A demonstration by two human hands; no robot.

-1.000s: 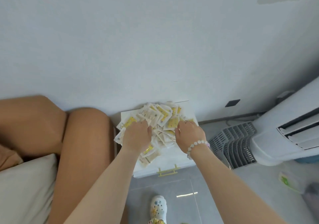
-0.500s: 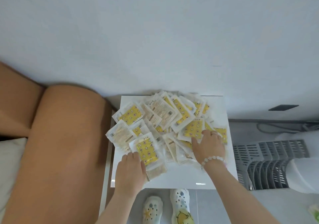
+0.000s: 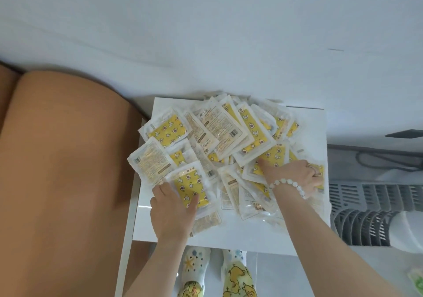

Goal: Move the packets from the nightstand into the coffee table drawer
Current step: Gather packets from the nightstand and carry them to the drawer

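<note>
Several yellow-and-white packets [image 3: 229, 136] lie in a loose heap on the white nightstand [image 3: 304, 122]. My left hand [image 3: 171, 207] is at the heap's near left edge. Its fingertips are tucked under a yellow packet [image 3: 190, 182] and its thumb lies on top of that packet. My right hand [image 3: 295, 175], which wears a bead bracelet, rests on the right side of the heap. Its thumb stretches left over a yellow packet and its fingers bend down over the packets at the right edge. The coffee table drawer is not in view.
A tan padded headboard [image 3: 64, 170] stands close on the left of the nightstand. A white wall [image 3: 206, 33] is behind it. On the right are a grey slatted appliance base [image 3: 366, 214] and a cable. My patterned shoes [image 3: 235, 276] show below the front edge.
The view has closed in on the nightstand. My left hand slid onto the near left packets and took one between thumb and fingers. My right hand spread further right over the heap.
</note>
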